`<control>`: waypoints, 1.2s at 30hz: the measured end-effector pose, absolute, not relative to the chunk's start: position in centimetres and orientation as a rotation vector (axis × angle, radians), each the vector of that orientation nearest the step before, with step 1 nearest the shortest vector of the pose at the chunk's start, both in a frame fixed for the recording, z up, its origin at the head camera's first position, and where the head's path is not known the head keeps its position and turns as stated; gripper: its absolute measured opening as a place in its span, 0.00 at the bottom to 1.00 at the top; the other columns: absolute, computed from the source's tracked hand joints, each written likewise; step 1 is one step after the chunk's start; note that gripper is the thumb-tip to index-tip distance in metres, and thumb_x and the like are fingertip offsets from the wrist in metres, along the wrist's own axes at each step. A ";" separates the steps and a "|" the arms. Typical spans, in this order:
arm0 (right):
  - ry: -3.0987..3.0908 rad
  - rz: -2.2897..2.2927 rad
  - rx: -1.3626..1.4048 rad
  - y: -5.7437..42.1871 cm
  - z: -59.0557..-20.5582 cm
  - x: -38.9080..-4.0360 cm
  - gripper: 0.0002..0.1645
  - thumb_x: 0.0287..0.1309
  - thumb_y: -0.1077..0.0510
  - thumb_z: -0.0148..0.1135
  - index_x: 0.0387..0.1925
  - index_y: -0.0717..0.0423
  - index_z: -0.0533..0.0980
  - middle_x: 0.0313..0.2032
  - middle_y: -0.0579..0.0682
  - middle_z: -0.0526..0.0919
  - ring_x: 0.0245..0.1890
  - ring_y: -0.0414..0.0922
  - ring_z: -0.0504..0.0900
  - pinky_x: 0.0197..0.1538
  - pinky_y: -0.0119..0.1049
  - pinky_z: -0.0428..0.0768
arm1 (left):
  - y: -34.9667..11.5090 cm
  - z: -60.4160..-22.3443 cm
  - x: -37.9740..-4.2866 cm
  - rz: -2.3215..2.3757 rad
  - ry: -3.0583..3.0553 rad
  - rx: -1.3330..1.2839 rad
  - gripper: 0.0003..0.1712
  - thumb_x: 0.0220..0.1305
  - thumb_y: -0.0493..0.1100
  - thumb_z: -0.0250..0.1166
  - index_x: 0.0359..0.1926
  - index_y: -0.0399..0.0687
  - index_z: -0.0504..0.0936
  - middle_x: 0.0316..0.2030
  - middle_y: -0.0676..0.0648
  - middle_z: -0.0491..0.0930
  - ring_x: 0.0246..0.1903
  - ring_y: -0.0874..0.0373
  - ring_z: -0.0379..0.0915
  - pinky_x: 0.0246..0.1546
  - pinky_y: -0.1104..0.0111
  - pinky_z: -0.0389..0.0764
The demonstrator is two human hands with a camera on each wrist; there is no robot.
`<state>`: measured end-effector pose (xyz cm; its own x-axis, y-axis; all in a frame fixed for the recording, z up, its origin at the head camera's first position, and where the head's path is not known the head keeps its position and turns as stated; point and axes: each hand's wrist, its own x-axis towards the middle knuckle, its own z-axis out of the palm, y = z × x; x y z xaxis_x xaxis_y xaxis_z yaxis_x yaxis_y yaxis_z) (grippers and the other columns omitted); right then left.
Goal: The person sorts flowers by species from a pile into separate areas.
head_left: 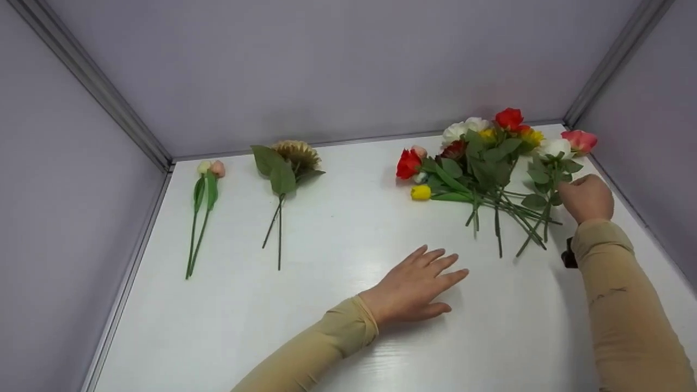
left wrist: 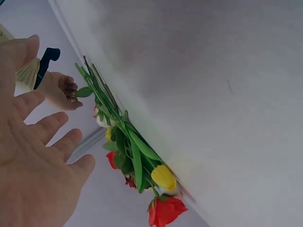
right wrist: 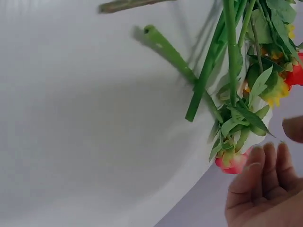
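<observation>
A mixed heap of flowers lies at the back right of the table, with red, white, yellow and pink heads. My right hand is at its right side, fingers bent, close by the leaves of a white flower and a pink flower. In the right wrist view, a gap shows between the thumb and the fingers of that hand, and a leaf tip points into it. My left hand hovers or rests low over the table in front of the heap, fingers spread, holding nothing.
Two tulips lie at the left of the white table. Right of them are brownish flowers with broad leaves and two crossed stems. Grey walls enclose the table's back and sides. A dark band circles the right wrist.
</observation>
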<state>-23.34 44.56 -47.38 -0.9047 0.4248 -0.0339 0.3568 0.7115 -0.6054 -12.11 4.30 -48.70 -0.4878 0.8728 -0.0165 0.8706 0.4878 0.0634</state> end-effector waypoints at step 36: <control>-2.497 2.302 -1.082 45.6 -47.5 -22.2 0.14 0.69 0.59 0.65 0.25 0.54 0.84 0.25 0.47 0.86 0.27 0.38 0.85 0.40 0.30 0.85 | 5.5 -50.1 -11.7 0.114 2.635 1.633 0.39 0.74 0.63 0.59 0.79 0.60 0.61 0.78 0.49 0.57 0.77 0.52 0.50 0.77 0.56 0.49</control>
